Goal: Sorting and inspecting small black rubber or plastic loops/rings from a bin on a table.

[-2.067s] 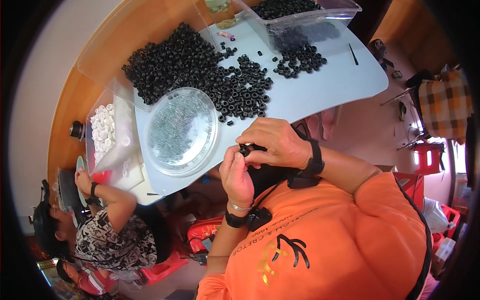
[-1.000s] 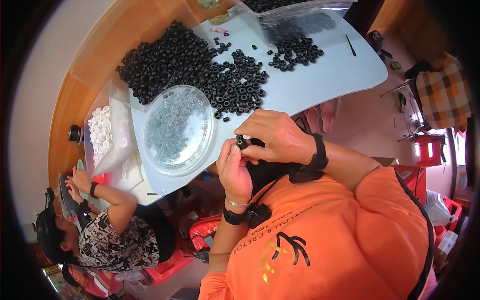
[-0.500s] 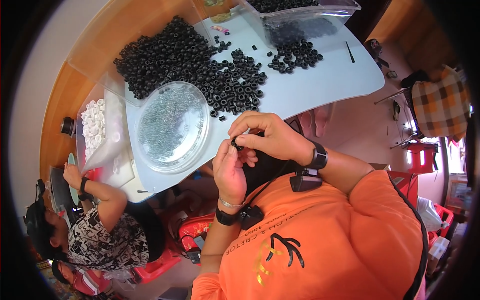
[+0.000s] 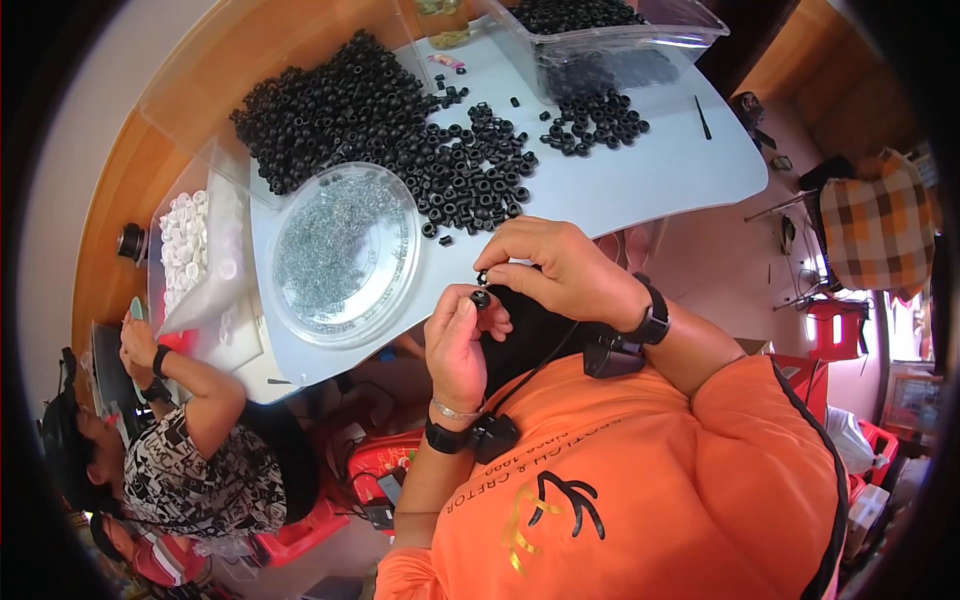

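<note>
My left hand [image 4: 458,345] pinches a small black ring-shaped part [image 4: 481,298] between thumb and fingers, just off the near edge of the white table [image 4: 660,170]. My right hand [image 4: 555,268] is closed right above it, fingertips on a tiny piece [image 4: 482,278] that touches the black part. Both wrists wear black bands. A big heap of the same black rings [image 4: 380,110] lies on the table beyond my hands. A round clear dish of small metal springs [image 4: 342,250] sits to the left of my hands.
A clear bin of black parts [image 4: 600,30] stands at the far side. A clear box of white caps [image 4: 185,245] sits at the table's left end, where another seated person [image 4: 200,450] works. Red plastic stools and crates [image 4: 835,325] stand on the floor.
Both hands have stayed together at the table edge, shifting slightly; my right fingertips have come down onto the black part held in my left hand.
</note>
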`<state>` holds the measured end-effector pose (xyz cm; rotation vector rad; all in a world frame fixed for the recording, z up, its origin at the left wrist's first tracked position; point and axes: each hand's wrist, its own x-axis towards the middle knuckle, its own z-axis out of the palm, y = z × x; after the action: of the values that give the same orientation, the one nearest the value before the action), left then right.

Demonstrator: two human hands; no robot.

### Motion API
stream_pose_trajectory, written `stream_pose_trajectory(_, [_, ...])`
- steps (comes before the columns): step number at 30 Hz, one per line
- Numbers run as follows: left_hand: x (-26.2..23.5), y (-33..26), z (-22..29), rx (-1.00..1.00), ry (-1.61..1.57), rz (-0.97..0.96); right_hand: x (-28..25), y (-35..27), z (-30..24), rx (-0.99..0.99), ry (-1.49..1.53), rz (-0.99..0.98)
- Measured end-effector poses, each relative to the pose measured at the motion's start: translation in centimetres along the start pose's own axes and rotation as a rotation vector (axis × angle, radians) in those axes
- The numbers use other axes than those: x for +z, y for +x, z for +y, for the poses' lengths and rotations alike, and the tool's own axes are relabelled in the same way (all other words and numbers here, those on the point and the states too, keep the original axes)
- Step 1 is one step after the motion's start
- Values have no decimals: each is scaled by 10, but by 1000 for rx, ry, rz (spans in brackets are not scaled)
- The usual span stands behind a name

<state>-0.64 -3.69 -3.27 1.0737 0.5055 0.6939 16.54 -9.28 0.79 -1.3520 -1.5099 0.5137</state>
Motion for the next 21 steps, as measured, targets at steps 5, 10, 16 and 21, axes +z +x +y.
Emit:
stream_pose_trajectory(5, [-2, 0, 0, -6, 50, -14, 3, -2, 0, -62, -90, -13])
stream_pose_trajectory(10, [-3, 0, 0, -8, 102, -14, 3, -2, -2, -80, -134, -18])
stream_pose_trajectory(16, [-2, 0, 0, -17, 109, -15, 3, -1, -2, -73, -135, -5])
stream_pose_trajectory(21, [-3, 1, -1, -10, 89, 5, -5, 1, -6, -68, -169, -9])
